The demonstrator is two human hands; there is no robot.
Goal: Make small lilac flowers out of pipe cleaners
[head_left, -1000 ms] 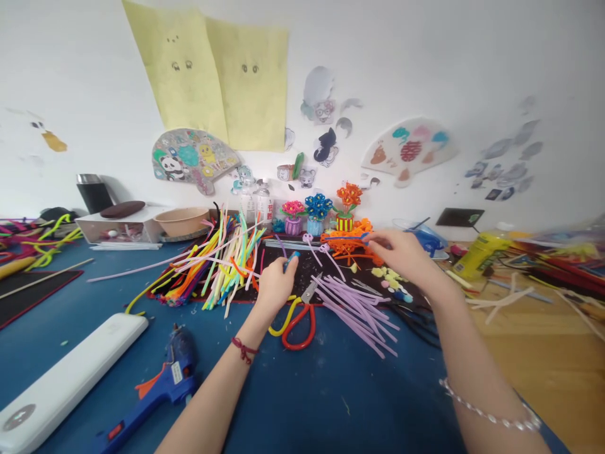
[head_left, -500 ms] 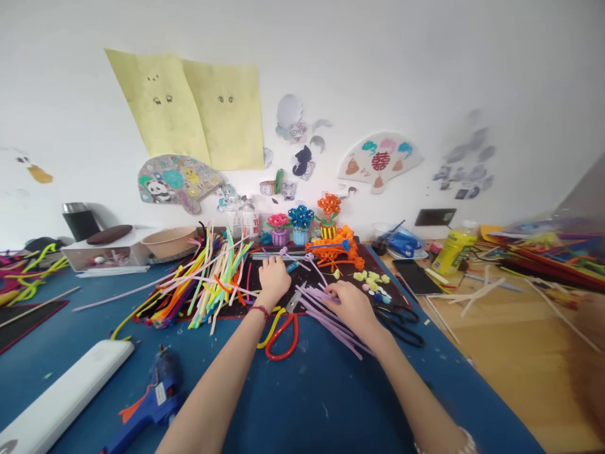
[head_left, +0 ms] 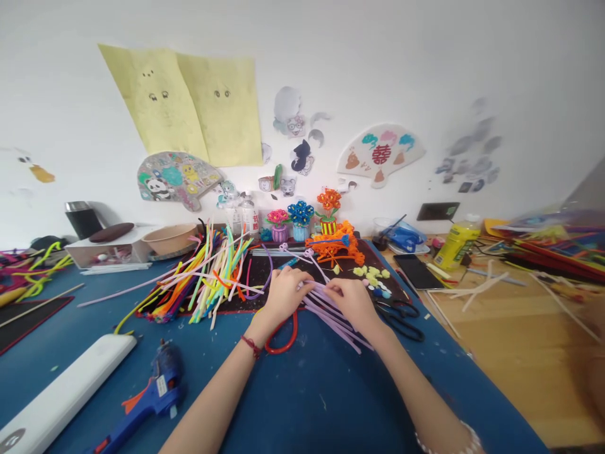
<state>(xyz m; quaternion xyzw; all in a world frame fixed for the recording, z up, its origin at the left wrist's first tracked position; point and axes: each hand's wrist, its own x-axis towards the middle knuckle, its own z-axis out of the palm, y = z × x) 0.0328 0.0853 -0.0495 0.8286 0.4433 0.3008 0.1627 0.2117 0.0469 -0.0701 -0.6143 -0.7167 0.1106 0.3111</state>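
My left hand point(head_left: 285, 295) and my right hand point(head_left: 353, 304) come close together over the dark mat, thumbs and fingertips pinched on a lilac pipe cleaner point(head_left: 270, 268) whose loose end curves out behind my left hand. Under and between the hands lies a bundle of lilac pipe cleaners point(head_left: 338, 328) on the mat's front edge. The red-handled scissors point(head_left: 283, 350) rest below my left wrist, their blades hidden by that hand. Behind the fingers, a lilac stem with a looped tip point(head_left: 309, 253) lies on the mat.
Mixed pipe cleaners point(head_left: 212, 271) are piled to the left. Orange pipe-cleaner pieces point(head_left: 336, 249) lie behind, near small flower pots point(head_left: 300, 233). Black scissors point(head_left: 404, 325) and a phone point(head_left: 418, 275) are at right; a blue glue gun point(head_left: 158, 384) and white lamp-like bar point(head_left: 70, 394) sit front left.
My left hand has moved from the back of the mat toward me and right, meeting my right hand. A lilac pipe cleaner now bends between them. The scissor blades became covered.
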